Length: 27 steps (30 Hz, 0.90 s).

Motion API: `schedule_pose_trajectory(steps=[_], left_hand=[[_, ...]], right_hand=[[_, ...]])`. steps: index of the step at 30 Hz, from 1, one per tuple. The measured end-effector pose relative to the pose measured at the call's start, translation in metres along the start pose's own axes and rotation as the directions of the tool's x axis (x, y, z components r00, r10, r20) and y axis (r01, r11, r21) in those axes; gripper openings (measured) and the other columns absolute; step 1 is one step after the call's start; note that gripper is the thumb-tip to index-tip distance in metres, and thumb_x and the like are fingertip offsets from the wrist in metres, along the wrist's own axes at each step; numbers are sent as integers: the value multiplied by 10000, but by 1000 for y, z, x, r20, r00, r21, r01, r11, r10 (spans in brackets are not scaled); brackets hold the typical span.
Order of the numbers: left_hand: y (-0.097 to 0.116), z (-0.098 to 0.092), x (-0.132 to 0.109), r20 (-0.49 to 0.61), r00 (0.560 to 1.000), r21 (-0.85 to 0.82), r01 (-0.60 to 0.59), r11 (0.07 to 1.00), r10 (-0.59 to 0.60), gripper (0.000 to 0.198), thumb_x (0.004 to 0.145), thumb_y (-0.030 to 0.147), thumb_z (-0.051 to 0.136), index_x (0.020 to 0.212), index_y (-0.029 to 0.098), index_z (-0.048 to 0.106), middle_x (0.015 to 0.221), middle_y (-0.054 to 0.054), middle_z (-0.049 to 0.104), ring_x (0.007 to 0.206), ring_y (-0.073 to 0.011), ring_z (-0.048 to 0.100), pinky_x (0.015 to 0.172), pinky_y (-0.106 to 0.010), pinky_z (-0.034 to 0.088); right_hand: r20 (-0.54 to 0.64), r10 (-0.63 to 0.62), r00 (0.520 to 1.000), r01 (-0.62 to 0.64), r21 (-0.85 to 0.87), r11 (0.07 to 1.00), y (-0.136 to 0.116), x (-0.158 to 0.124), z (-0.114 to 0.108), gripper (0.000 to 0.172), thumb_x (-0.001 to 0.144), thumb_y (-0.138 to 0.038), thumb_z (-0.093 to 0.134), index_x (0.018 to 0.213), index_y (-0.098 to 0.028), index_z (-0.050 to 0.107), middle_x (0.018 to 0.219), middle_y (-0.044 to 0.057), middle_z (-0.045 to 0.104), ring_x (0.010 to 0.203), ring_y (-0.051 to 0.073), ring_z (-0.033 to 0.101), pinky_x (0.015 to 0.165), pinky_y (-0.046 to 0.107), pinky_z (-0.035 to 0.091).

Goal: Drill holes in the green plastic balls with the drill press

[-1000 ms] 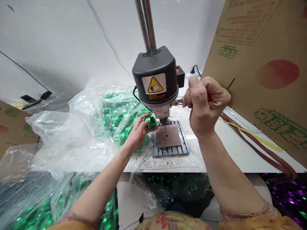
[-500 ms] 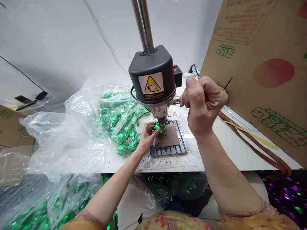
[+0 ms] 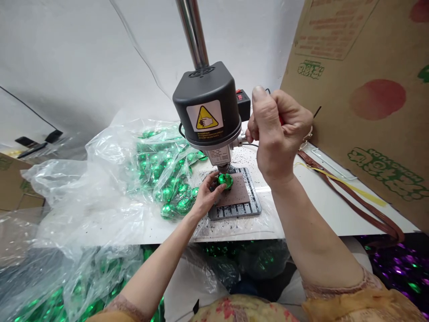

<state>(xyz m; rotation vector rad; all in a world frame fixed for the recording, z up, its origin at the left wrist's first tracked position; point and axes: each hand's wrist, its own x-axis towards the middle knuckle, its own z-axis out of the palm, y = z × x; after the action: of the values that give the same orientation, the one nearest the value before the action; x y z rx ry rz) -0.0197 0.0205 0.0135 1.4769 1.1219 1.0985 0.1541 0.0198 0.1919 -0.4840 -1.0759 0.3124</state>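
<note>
Head view, drill press (image 3: 206, 105) as landmark. Nearest, in front of the press and below the table (image 3: 335, 214) edge: clear bag (image 3: 110, 268) of green shiny pieces to its left, purple shiny pieces (image 3: 395, 268) to its right.

Green ball (image 3: 225, 181): under the press's chuck (image 3: 223, 168), over the brown board (image 3: 238, 192) on the slotted base plate (image 3: 254, 199). Surface faceted, mirror-bright. Judgement: light, thin-walled and fairly stiff, slick, liable to roll or crack if squeezed hard; best held at its widest part, low on the side, fingers clear of the press's axis. Whether a bit touches or enters it: cannot tell.

Grip: left hand (image 3: 205, 197) pinches the ball from the press's left, thumb on the near side, forefinger on the far side, gap about the ball's own width. Right hand (image 3: 278, 134), right of the press, is clenched round the lever (image 3: 281, 120); a bit of red shows between the fingers.

Farther out: bagged green balls (image 3: 156, 167) left of the press, brown strap (image 3: 313, 161) to its right, carton (image 3: 338, 134) beyond the strap, pale wall (image 3: 83, 53) behind the press. Dark specks lie around the base plate.
</note>
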Motion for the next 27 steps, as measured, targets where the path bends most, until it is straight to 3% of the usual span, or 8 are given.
schedule_pose_trajectory(steps=[3,12,14,19,27], left_hand=[[1,0,-1,6,1000,68,-14,998,14,593,787,442,775,1307,217,600,1292,-98,663,1123,-256,654,1005,-406,507],[5,5,-9,19,992,286,-126,950,126,513,764,377,799,1222,215,634,1174,-84,682,1110,-263,614,1001,-413,474],[6,8,-11,36,989,276,-145,950,141,504,775,362,790,1220,206,613,1168,-87,677,1097,-255,622,990,-402,481],[6,12,-14,30,991,218,-137,966,134,501,782,381,784,1207,205,585,1138,-81,672,1051,-240,645,947,-376,504],[1,12,-14,43,992,172,-128,977,122,507,789,362,781,1224,211,570,1202,-93,649,1134,-253,608,1032,-404,454]], right_hand=[[-5,1,1000,-1,10,1000,1,4,2,476,917,-269,595,530,-206,324,492,-73,280,442,39,285,441,250,256],[3,69,998,-69,-29,997,-3,12,4,481,915,-223,591,508,-206,335,468,-79,284,410,29,279,419,240,248],[11,69,998,-69,-11,998,-2,14,4,477,916,-207,585,506,-204,342,466,-78,293,410,29,279,421,240,257],[32,81,996,-80,-30,996,-2,11,2,516,895,-381,630,534,-216,299,479,-73,286,434,44,272,430,252,281],[-67,-94,993,96,32,995,-1,-21,-5,482,892,-218,607,512,-202,311,472,-68,257,418,55,306,439,292,231]])
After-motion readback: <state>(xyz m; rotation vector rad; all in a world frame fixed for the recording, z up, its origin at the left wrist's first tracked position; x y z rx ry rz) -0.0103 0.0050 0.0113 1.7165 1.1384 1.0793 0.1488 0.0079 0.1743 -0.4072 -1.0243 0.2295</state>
